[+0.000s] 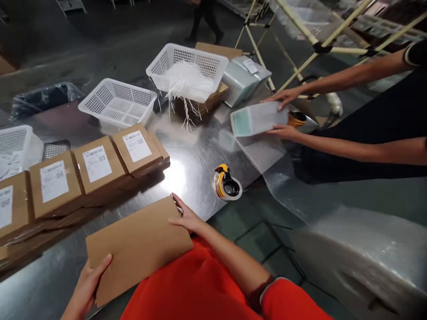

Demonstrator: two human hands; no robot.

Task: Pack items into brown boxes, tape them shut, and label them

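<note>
A flat brown piece of cardboard [140, 249], perhaps a folded box, is held between my hands close to my body. My left hand [87, 284] grips its lower left edge, thumb on top. Around the upper right edge closes my right hand [187, 218], its thumb on the upper face and the other fingers partly hidden. A yellow and black tape dispenser [228, 183] lies on the metal table [196, 153] beyond my right hand. Sealed brown boxes [96, 162] with white labels stand in a row ahead on the left.
White plastic baskets [116, 104] stand along the back; one basket [160, 71] holds white shredded filler [188, 75]. On the right, a co-worker's hands [283, 100] hold a wrapped package [255, 119] over bubble wrap [267, 153]. More wrapped packages [240, 80] lie behind.
</note>
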